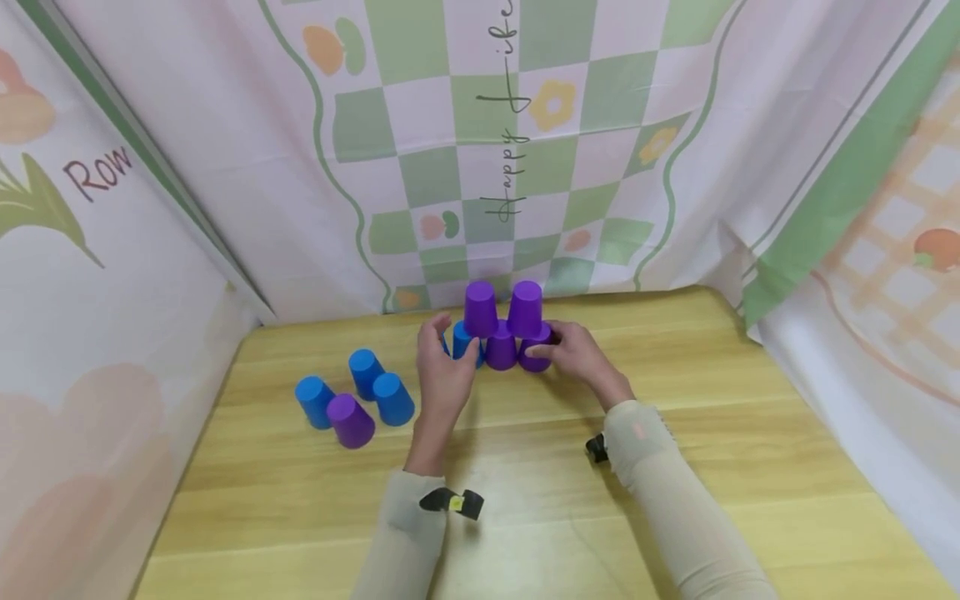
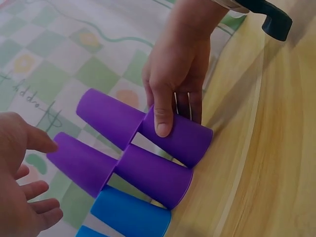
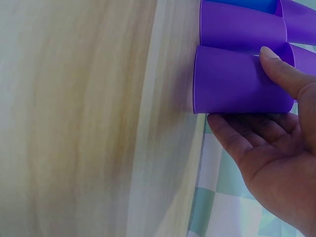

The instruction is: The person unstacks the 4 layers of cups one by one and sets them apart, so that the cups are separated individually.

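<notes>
My right hand (image 1: 583, 357) holds the purple cup (image 3: 237, 81) at the right end of a bottom row, thumb in front and fingers along its outer side. Left of it in that row are another purple cup (image 2: 155, 173) and blue cups (image 2: 131, 212), all upside down. Two purple cups (image 1: 480, 308) stand on top, bridging the cups below. Near the left upper cup, my left hand (image 1: 444, 371) is spread with nothing in its grasp; in the left wrist view its index fingertip appears at or beside that cup. It partly hides the leftmost blue cup.
On the wooden table (image 1: 517, 500), to the left, stands a loose group of three blue cups (image 1: 393, 400) and one purple cup (image 1: 350, 421), upside down. A checked curtain (image 1: 495, 167) hangs right behind the stack. Patterned cloth walls (image 1: 90, 333) border the sides.
</notes>
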`<state>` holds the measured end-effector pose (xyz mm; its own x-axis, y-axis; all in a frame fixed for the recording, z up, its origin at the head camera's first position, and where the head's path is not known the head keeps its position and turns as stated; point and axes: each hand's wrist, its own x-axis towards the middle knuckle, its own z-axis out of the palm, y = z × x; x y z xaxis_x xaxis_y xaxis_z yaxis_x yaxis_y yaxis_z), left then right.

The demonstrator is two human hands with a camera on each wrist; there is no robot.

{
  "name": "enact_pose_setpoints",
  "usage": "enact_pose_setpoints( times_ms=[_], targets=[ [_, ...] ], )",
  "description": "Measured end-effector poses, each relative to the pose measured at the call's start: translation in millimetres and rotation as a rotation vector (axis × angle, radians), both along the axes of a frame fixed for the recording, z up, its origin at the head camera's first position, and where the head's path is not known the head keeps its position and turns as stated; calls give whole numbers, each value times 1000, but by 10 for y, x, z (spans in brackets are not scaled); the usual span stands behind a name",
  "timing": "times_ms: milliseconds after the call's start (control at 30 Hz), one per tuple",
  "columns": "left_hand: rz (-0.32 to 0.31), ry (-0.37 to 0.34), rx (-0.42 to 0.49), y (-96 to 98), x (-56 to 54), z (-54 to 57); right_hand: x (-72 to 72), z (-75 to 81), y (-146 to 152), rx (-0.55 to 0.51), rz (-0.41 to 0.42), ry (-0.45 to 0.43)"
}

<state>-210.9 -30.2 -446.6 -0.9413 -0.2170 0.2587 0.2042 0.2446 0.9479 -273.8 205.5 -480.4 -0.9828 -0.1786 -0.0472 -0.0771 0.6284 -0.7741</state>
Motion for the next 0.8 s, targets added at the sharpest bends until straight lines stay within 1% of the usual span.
enact_pose_setpoints(
  times_ms=[167, 267, 400, 600, 700, 800],
  targets=[
    [25, 3, -49, 56, -115, -17, -9, 4, 0, -10, 20, 8],
    [20, -3, -70, 89, -185, -14, -8, 19, 0, -16, 11, 8],
    [14, -3, -91, 137, -307, -9, -3, 27, 0, -19, 7, 14],
    [16, 15, -109, 203, -490, -33, -3, 6, -4, 1, 7, 27],
    [16, 32, -107, 232, -546, -45, -4, -2, -3, -1, 5, 26],
    [16, 44, -99, 259, -577, -42, -5, -5, -2, -1, 4, 33]
  ],
)
